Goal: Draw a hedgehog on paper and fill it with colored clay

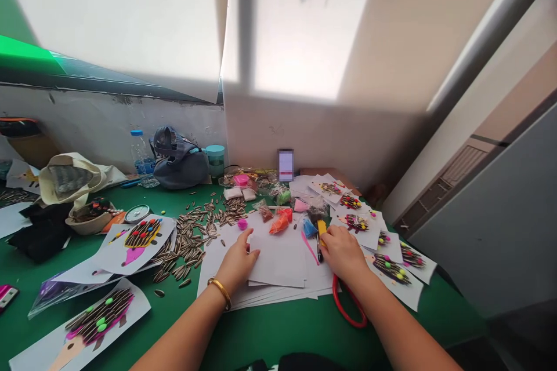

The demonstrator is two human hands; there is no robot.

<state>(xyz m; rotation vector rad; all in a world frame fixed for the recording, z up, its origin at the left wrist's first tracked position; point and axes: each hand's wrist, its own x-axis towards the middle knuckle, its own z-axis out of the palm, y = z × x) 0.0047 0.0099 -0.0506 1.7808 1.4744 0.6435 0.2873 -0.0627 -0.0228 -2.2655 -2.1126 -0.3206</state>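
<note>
My left hand (pixel 239 258) rests at the left edge of the small white sheets (pixel 277 261) on the paper pile, thumb and fingers apart, holding nothing. My right hand (pixel 343 249) has its fingers closed on a small yellow object (pixel 322 227), partly hidden and too covered to name. By those fingers are a black pen (pixel 320 255) and a pink plastic clay tool (pixel 310 248). Red-handled scissors (pixel 350 307) lie under my right wrist, their blades hidden. Beyond the sheets are orange clay (pixel 281 222), blue clay (pixel 309 228) and a purple lump (pixel 242 224).
Sunflower seeds (pixel 187 240) are heaped on the green table (pixel 174 324) at left. Seed-covered hedgehog cards (pixel 100 319) lie left, and more cards (pixel 391 271) lie right. A phone (pixel 286 164) stands at the back. A bottle (pixel 141 156), bag (pixel 180 165) and cup (pixel 215 160) stand along the wall.
</note>
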